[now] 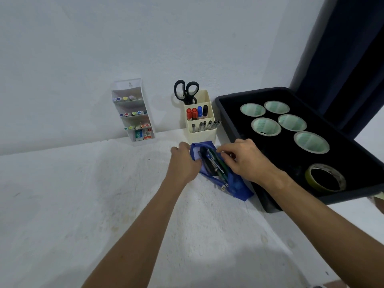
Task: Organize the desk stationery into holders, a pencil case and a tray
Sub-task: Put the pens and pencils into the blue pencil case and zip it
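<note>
Looking from left to right across the white desk [83, 194], we first see a white tiered holder [134, 113] leaning against the wall, its shelves filled with coloured highlighters and a couple of small boxes at the bottom. Next comes a cream pen holder [200, 121] with black-handled scissors [186, 91] standing in the back, markers in the middle and pens in front. Just in front of it lies the blue pencil case [236, 185], unzipped, with dark pens and a green one showing inside. Our left hand [184, 163] grips the case's left edge with curled fingers, while our right hand [247, 159] has its fingers curled over the opening's right side, pinching at the contents or the edge; we cannot tell which. Farthest right, touching the case, sits a black tray [234, 119] holding five pale tape rolls and one yellowish tape roll [325, 177].
</note>
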Tool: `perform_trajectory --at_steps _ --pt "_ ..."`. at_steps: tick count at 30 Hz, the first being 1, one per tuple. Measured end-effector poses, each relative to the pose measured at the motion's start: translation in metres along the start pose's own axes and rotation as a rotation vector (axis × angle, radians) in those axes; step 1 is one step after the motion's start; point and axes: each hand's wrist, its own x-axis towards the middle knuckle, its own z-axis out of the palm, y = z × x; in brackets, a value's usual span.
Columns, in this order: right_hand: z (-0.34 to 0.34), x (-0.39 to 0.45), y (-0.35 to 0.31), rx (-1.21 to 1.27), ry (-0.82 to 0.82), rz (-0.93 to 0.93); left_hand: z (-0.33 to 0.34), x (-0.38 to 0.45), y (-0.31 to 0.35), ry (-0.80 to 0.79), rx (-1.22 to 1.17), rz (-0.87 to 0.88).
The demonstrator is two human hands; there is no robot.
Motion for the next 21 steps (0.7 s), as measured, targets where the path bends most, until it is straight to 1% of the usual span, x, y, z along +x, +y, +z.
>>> perform_trajectory --at_steps 1,3,5,7,9,12,14,15,16,18,19,21 --pt "0.0 0.001 -0.001 -0.006 -0.015 -0.006 -0.001 0.004 -0.003 0.003 -0.008 -0.051" --pt "-0.001 0.001 -0.001 -0.011 -0.052 0.004 -0.001 0.011 -0.009 -0.061 -0.04 -0.1" --pt "-0.002 0.001 0.0 0.015 -0.08 0.01 0.0 0.015 -0.014 -0.13 -0.069 -0.097" --pt "-0.003 0.002 -0.001 0.091 -0.103 0.03 -0.002 0.017 -0.017 -0.153 -0.092 -0.092" --pt "-0.005 0.004 -0.003 0.164 -0.11 0.068 -0.008 0.02 -0.02 -0.109 -0.121 -0.066" --pt "-0.007 0.006 -0.013 0.283 -0.039 0.165 -0.028 0.022 -0.022 -0.03 -0.161 -0.022" --pt "-0.003 0.005 -0.023 0.356 -0.009 0.252 -0.045 0.02 -0.02 0.047 -0.164 -0.027" --pt "0.001 0.003 -0.031 0.388 -0.033 0.294 -0.054 0.019 -0.021 0.089 -0.15 -0.044" --pt "0.005 0.002 -0.039 0.429 -0.091 0.334 -0.062 0.019 -0.021 0.122 -0.131 -0.067" --pt "0.014 -0.003 -0.053 0.558 -0.294 0.405 -0.076 0.02 -0.029 0.179 -0.097 -0.129" --pt "0.017 -0.005 -0.058 0.598 -0.395 0.414 -0.082 0.021 -0.035 0.198 -0.086 -0.169" --pt "0.023 -0.009 -0.062 0.563 -0.527 0.368 -0.091 0.021 -0.05 0.225 -0.081 -0.251"
